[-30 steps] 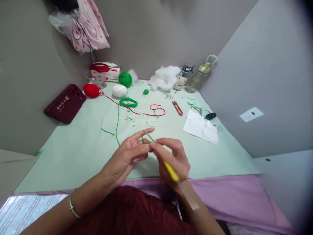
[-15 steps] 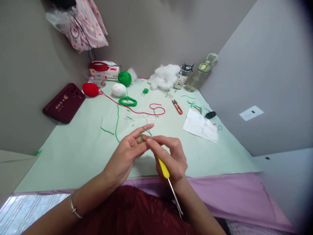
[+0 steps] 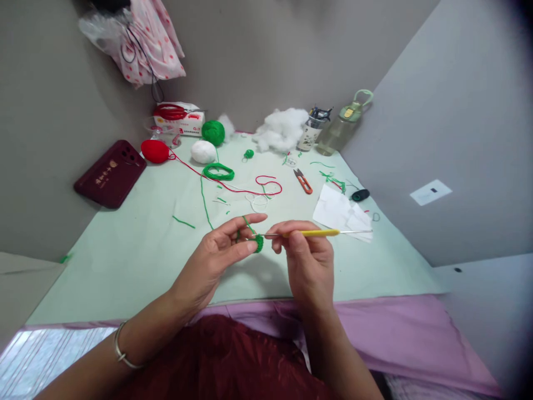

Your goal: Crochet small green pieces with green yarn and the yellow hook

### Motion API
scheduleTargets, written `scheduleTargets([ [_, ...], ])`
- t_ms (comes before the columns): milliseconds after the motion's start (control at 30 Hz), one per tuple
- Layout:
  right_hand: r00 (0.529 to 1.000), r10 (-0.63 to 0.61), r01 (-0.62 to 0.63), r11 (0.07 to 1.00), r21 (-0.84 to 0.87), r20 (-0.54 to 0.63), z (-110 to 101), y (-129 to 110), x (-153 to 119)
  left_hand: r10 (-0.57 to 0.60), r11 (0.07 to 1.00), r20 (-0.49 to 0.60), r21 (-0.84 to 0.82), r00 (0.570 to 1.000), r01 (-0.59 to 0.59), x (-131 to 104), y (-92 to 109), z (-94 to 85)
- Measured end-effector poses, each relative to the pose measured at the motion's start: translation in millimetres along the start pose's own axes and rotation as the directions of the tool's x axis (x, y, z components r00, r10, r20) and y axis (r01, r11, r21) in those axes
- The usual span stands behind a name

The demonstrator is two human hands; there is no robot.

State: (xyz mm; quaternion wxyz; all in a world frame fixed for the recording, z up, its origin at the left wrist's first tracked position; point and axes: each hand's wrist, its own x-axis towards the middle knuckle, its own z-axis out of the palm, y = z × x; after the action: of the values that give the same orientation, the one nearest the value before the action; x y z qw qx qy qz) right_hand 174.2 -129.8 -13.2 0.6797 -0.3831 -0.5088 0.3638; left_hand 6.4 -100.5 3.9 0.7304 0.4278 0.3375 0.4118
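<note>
My left hand [image 3: 220,247] pinches a small green crochet piece [image 3: 259,243] between thumb and fingers, its index finger stretched out. Green yarn [image 3: 249,224] loops over that finger and trails from the hand back across the table. In my right hand [image 3: 310,258] is a crochet hook [image 3: 316,233] with a yellow grip, held level; its metal tip meets the top of the green piece. Whether a loop sits on the tip is too small to tell. A flat green yarn coil [image 3: 219,171] and a green yarn ball [image 3: 213,133] lie farther back.
Orange thread snips [image 3: 303,181], white paper [image 3: 333,208] and yarn scraps lie beyond my right hand. At the back are white stuffing [image 3: 281,130], a pen cup [image 3: 308,136] and a bottle [image 3: 341,130]. A red yarn bundle [image 3: 155,151] and a dark red phone [image 3: 110,175] are on the left.
The hook has swung from steeply slanted to level, and my right hand has shifted right, apart from the left. The green piece, hidden before, now shows at my left fingertips.
</note>
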Motion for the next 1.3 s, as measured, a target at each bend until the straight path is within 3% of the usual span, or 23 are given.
scheduleTargets([
  [167, 0.995, -0.046, 0.053, 0.995, -0.084, 0.084, 0, -3, 1, 0.003, 0.999, 0.062, -0.037, 0.998, -0.001, 0, 1, 1.3],
  [267, 0.996, -0.067, 0.074, 0.987, -0.145, 0.054, 1, -3, 0, 0.001, 0.999, 0.081, -0.036, 0.997, 0.002, -1, 0, 0.6],
  [367, 1.0, -0.019, 0.017, 0.998, -0.066, -0.02, -1, -1, -1, 0.006, 1.0, 0.053, -0.011, 0.999, -0.005, -2, 1, -1.1],
  [533, 0.999, 0.048, -0.047, 0.998, 0.029, -0.021, -3, 0, 1, 0.012, 1.0, 0.026, 0.018, 1.0, -0.012, -3, 1, -2.6],
  [633, 1.0, 0.017, -0.017, 0.999, -0.041, -0.008, -3, -4, 0, 0.048, 0.996, 0.019, 0.077, 0.999, -0.049, -3, 2, -4.1],
  [733, 0.995, -0.09, 0.095, 0.971, -0.219, 0.033, -4, -11, -3, 0.108, 0.974, -0.006, 0.2, 0.994, -0.104, -4, 2, -4.7],
  [833, 0.945, -0.272, 0.325, 0.839, -0.436, 0.182, -4, -12, -7, 0.191, 0.936, -0.057, 0.311, 0.98, -0.164, -5, 1, -1.3],
  [933, 0.813, -0.47, 0.578, 0.573, -0.581, 0.345, -2, -3, -11, 0.24, 0.941, -0.117, 0.272, 0.964, -0.201, -5, -3, 4.5],
  [1000, 0.747, -0.543, 0.638, 0.425, -0.642, 0.384, -1, 3, -13, 0.15, 0.984, -0.102, 0.111, 0.983, -0.138, -4, -5, 6.5],
  [1033, 0.743, -0.556, 0.636, 0.41, -0.654, 0.374, 0, 5, -14, 0.069, 0.998, -0.066, 0.01, 0.995, -0.068, -3, -6, 6.6],
  [1067, 0.762, -0.548, 0.616, 0.45, -0.647, 0.345, 0, 6, -14, -0.014, 0.996, -0.02, -0.084, 1.0, 0.012, -2, -6, 6.0],
  [1167, 0.895, -0.424, 0.434, 0.753, -0.494, 0.14, 0, 0, -11, -0.131, 0.962, 0.062, -0.233, 0.989, 0.142, 2, -4, 2.4],
  [1233, 0.95, -0.311, 0.298, 0.9, -0.319, 0.01, 1, -6, -7, -0.096, 0.967, 0.039, -0.234, 0.995, 0.102, 3, -1, 0.7],
  [1300, 0.974, -0.227, 0.218, 0.956, -0.196, -0.024, 1, -9, -3, -0.052, 0.981, 0.027, -0.187, 0.998, 0.056, 3, 0, 0.5],
])
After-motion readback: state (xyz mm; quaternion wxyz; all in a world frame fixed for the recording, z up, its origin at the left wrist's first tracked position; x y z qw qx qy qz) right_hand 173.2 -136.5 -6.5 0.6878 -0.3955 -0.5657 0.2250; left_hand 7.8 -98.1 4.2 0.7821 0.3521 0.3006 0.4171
